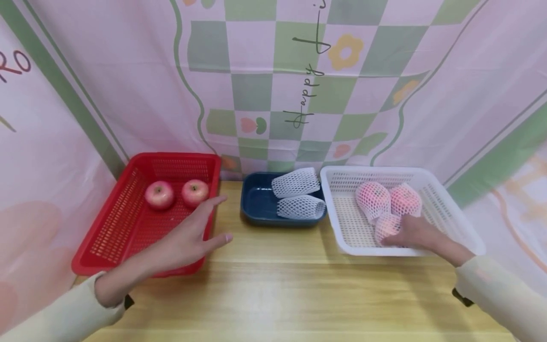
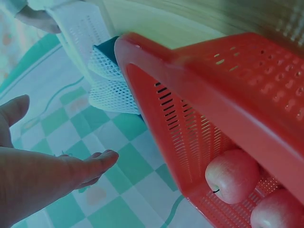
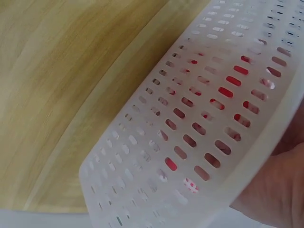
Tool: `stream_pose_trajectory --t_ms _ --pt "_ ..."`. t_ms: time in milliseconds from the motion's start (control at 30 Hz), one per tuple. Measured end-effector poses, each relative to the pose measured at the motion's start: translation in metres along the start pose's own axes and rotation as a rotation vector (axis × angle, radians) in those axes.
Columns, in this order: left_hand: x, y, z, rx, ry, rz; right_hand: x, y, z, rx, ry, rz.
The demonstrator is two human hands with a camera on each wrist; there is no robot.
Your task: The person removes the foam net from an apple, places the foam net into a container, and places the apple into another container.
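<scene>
Head view gives me a rectangular dark-blue dish point(image 1: 258, 199) with two white mesh foam sleeves point(image 1: 296, 184) lying toward its three o'clock side. Taking that dish as my clock's centre, I see a red perforated plastic basket point(image 1: 145, 228) at nine o'clock, two bare red-and-yellow apples point(image 1: 159, 195) toward its far end. At three o'clock stands a white perforated plastic basket point(image 1: 347, 211) holding three red apples in white foam netting point(image 1: 372, 195). Its slotted wall blocks most of my right wrist view.

Everything stands on a pale wood-grain table point(image 1: 273, 285); at twelve o'clock hangs a pinkish cloth point(image 1: 252, 90) with green checks, flowers and lettering.

My right hand point(image 1: 416, 232), in a cream sleeve point(image 1: 500, 285), reaches from four o'clock over the near rim, thumb and fingers closed about the nearest netted apple point(image 1: 388, 225); the fingertips are hidden. My left hand point(image 1: 192, 237) comes from eight o'clock across the red basket's inner rim, thumb and fingers spread apart, pointing toward two o'clock.
</scene>
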State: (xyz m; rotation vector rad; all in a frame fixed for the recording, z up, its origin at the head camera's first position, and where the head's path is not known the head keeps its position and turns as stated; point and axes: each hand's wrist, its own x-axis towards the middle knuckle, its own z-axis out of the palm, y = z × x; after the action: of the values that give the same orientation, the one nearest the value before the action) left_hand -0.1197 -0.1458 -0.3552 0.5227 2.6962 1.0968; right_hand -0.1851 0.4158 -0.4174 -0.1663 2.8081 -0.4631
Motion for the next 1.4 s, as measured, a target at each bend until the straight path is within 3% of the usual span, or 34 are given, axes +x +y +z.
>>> stream_pose_trajectory --t_ms 167,400,700,1033,1400 --pt "-0.002 0.001 0.002 0.000 -0.012 -0.001 -0.001 0.002 -0.002 -0.029 0.014 0.013" --pt "-0.006 0.002 0.007 -0.010 -0.018 0.005 -0.005 0.000 -0.020 -0.022 -0.035 0.072" --pt "-0.012 0.003 0.012 -0.018 -0.018 0.003 -0.016 -0.016 -0.033 -0.047 0.003 0.054" --pt "-0.013 0.004 0.015 -0.032 -0.041 -0.005 -0.024 -0.039 -0.045 -0.078 0.125 -0.053" --pt "-0.014 0.005 0.023 -0.030 -0.027 0.039 -0.037 -0.097 -0.055 -0.107 0.202 -0.168"
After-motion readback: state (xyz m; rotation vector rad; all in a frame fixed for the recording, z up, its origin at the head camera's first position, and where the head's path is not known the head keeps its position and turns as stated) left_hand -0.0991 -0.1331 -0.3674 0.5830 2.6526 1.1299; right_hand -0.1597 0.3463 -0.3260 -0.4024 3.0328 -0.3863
